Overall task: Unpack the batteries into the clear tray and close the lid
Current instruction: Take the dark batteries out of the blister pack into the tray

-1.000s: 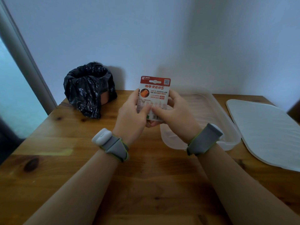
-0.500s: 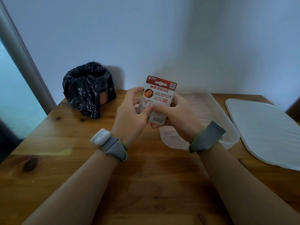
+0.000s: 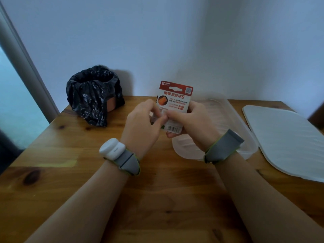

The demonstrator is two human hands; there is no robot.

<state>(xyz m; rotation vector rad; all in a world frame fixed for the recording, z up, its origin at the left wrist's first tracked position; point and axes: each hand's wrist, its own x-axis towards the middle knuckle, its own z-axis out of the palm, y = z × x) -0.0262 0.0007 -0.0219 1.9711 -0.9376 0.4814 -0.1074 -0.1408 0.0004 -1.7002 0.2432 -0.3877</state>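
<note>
A red and white battery pack (image 3: pixel 175 99) stands upright above the wooden table, its printed back towards me. My left hand (image 3: pixel 142 125) grips its left side, with thumb and fingers pinching at the pack's middle. My right hand (image 3: pixel 194 120) grips the right side and bottom, its thumb across the card. The batteries themselves are hidden behind the card and my fingers. The clear tray (image 3: pixel 235 125) lies on the table just behind and to the right of my hands. Its pale lid (image 3: pixel 287 141) lies flat further right.
A small bin lined with a black plastic bag (image 3: pixel 93 95) stands at the back left of the table (image 3: pixel 157 199). A white wall rises behind the table. A window frame runs along the left edge.
The pack has tilted a little to the right and dropped slightly. My thumbs have come together at its middle, and my hands cover more of the card.
</note>
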